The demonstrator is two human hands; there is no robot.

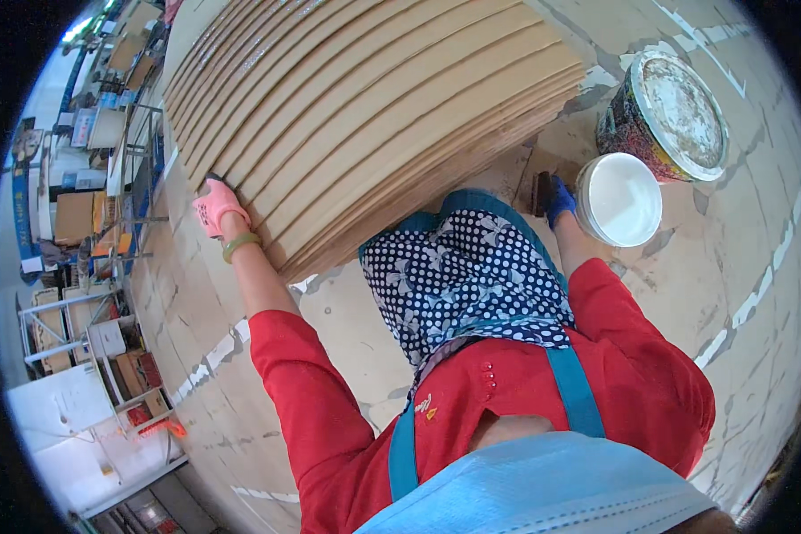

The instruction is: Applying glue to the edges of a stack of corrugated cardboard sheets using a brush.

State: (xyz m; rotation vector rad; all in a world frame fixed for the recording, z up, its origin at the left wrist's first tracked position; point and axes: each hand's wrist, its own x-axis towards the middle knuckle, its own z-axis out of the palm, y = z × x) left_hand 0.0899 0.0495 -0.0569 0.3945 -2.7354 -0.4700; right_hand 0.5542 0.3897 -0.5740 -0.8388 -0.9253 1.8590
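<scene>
A large stack of brown cardboard sheets lies in front of me, its upper sheets fanned so that their long edges overlap in steps. At the stack's left end, my left hand, in a pink glove, grips the edge of a sheet with its fingers bent. My right hand, in a blue glove, is closed around a dark, wide brush on the right side, beyond the near edge of the stack. Its handle is hidden by the hand. Right beside that hand stands a white bucket with white content inside.
A larger, paint-spattered bucket with a crusted whitish top stands behind the white one. Metal racks with boxes and boards line the left side. The worn floor has white line markings. A dotted apron hangs over my lap.
</scene>
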